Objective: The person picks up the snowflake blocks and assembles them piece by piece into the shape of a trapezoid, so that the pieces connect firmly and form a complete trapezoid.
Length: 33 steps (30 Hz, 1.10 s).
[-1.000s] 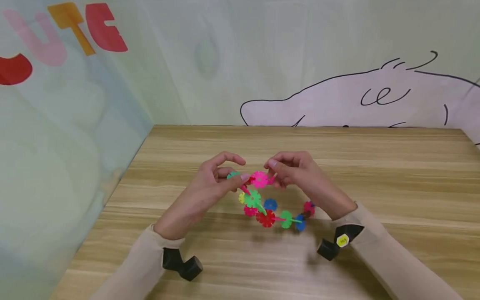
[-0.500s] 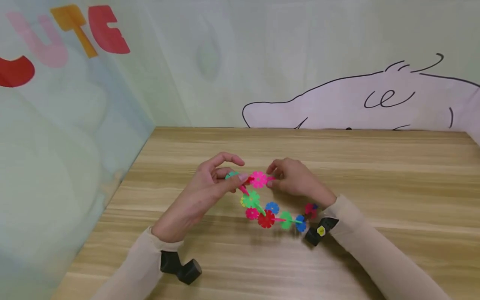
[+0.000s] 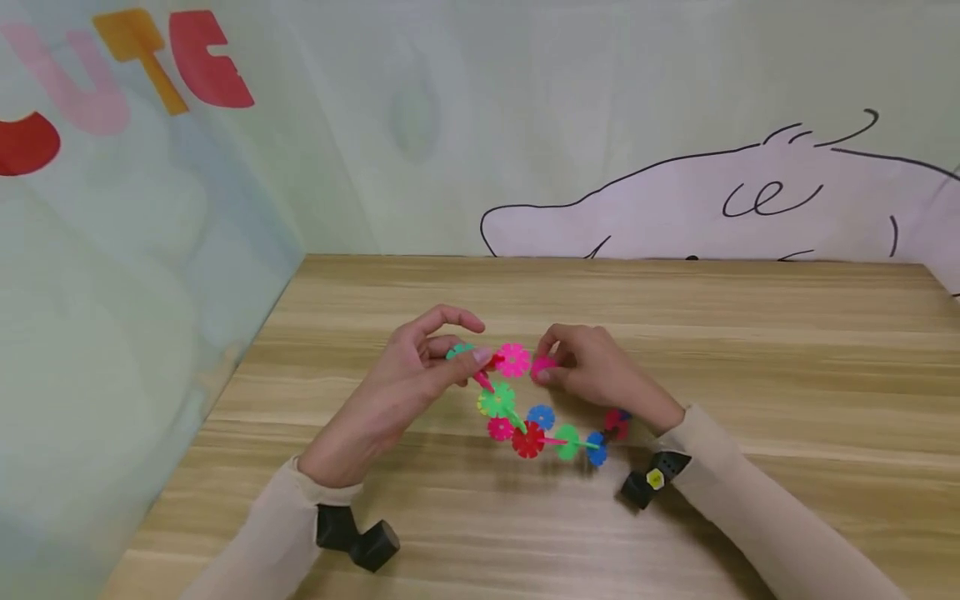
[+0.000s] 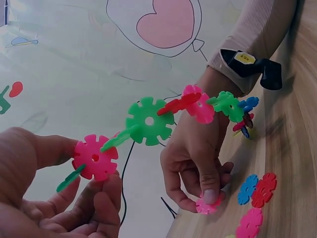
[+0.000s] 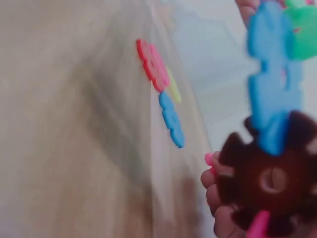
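Observation:
A chain of notched plastic snowflake discs hangs from my left hand (image 3: 390,387), its thumb and fingers pinching a pink disc (image 4: 96,158) near one end. A teal disc (image 3: 458,352) juts out beside it. Green discs (image 4: 149,121), a red one, a blue one (image 5: 272,69) and a brown one (image 5: 237,191) follow along the chain, which sags toward my right wrist. Between the hands in the head view shows another pink disc (image 3: 513,360). Close to its right side, my right hand (image 3: 588,362) pinches a separate pink disc (image 3: 543,369) between thumb and fingers.
Several loose discs lie on the wooden table (image 3: 360,325) beneath the chain: a blue one (image 4: 247,189), a red one (image 4: 264,190), a pink one (image 4: 249,223) and a yellow one (image 5: 174,85). A printed backdrop (image 3: 390,125) stands behind the table.
My right hand has come lower and slightly left, and the pink disc in its fingers has turned from edge-on to more face-on. The left hand and chain have barely shifted.

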Each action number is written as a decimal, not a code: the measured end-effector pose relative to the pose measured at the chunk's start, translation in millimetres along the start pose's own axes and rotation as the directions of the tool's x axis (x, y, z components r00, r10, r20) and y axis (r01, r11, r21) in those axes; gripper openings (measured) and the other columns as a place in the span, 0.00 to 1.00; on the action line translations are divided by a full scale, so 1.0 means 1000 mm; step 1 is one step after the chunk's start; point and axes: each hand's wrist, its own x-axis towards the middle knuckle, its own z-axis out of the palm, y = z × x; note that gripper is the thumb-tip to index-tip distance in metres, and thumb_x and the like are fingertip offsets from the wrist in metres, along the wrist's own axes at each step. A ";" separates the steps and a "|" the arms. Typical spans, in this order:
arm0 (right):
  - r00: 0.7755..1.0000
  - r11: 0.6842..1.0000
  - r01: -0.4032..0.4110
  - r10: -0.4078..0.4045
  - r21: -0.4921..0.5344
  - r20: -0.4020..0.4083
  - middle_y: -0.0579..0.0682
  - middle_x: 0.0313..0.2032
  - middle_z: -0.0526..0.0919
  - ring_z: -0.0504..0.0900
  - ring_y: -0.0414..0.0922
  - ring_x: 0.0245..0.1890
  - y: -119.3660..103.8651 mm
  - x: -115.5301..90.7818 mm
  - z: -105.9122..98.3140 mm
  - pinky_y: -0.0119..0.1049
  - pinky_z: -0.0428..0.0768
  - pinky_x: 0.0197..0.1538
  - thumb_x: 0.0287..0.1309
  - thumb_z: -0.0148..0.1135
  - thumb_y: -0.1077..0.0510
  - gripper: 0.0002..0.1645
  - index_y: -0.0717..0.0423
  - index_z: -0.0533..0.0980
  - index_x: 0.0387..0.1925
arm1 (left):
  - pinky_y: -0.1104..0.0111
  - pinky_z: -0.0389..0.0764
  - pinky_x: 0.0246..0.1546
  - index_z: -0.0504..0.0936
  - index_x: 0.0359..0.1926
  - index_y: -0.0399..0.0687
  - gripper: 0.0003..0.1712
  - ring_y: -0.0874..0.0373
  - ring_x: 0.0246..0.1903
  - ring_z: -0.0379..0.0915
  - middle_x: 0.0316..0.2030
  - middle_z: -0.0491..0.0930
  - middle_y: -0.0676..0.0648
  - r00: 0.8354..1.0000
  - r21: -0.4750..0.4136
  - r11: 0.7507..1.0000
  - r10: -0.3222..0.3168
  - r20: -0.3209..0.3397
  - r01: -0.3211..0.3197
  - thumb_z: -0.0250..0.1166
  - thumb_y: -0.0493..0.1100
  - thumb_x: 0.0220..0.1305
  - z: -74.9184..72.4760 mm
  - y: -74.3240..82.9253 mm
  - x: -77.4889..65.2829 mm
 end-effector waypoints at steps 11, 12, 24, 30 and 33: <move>0.994 0.958 0.015 0.017 0.285 -0.112 0.59 0.32 0.93 0.87 0.55 0.25 -0.023 -0.021 -0.018 0.34 0.80 0.26 0.68 0.73 0.61 0.09 0.56 0.87 0.48 | 0.64 0.80 0.51 0.77 0.61 0.50 0.19 0.57 0.38 0.81 0.30 0.87 0.57 1.000 -0.013 1.000 0.008 -0.019 -0.009 0.70 0.43 0.74 -0.002 -0.001 -0.002; 0.993 0.953 0.019 0.017 0.301 -0.116 0.60 0.33 0.93 0.88 0.57 0.26 -0.026 -0.022 -0.020 0.35 0.82 0.26 0.68 0.72 0.61 0.09 0.57 0.87 0.49 | 0.64 0.80 0.50 0.77 0.61 0.50 0.19 0.57 0.38 0.81 0.30 0.87 0.57 1.000 -0.012 1.000 0.012 -0.021 -0.012 0.70 0.43 0.74 -0.002 -0.001 -0.002; 0.973 0.933 0.147 -0.076 0.329 -0.219 0.51 0.37 0.93 0.89 0.42 0.26 -0.049 -0.045 -0.034 0.35 0.87 0.32 0.69 0.71 0.63 0.08 0.55 0.88 0.47 | 0.64 0.83 0.51 0.77 0.61 0.50 0.19 0.56 0.39 0.84 0.32 0.88 0.55 0.999 -0.026 0.999 0.034 -0.022 -0.035 0.70 0.44 0.74 -0.002 0.002 -0.001; 0.957 0.930 0.214 -0.139 0.298 -0.254 0.49 0.35 0.92 0.88 0.41 0.25 -0.057 -0.050 -0.031 0.35 0.84 0.27 0.69 0.71 0.62 0.07 0.54 0.88 0.46 | 0.64 0.84 0.50 0.77 0.61 0.49 0.19 0.59 0.37 0.83 0.30 0.88 0.57 0.999 -0.027 0.999 0.035 -0.029 -0.036 0.69 0.44 0.74 -0.001 0.003 -0.002; 0.946 0.929 0.238 -0.156 0.282 -0.284 0.49 0.35 0.92 0.88 0.40 0.24 -0.058 -0.051 -0.030 0.35 0.83 0.26 0.68 0.71 0.64 0.07 0.56 0.88 0.46 | 0.64 0.83 0.50 0.77 0.61 0.49 0.19 0.59 0.37 0.83 0.29 0.87 0.57 0.998 -0.030 0.999 0.040 -0.040 -0.041 0.69 0.43 0.74 -0.001 0.004 -0.003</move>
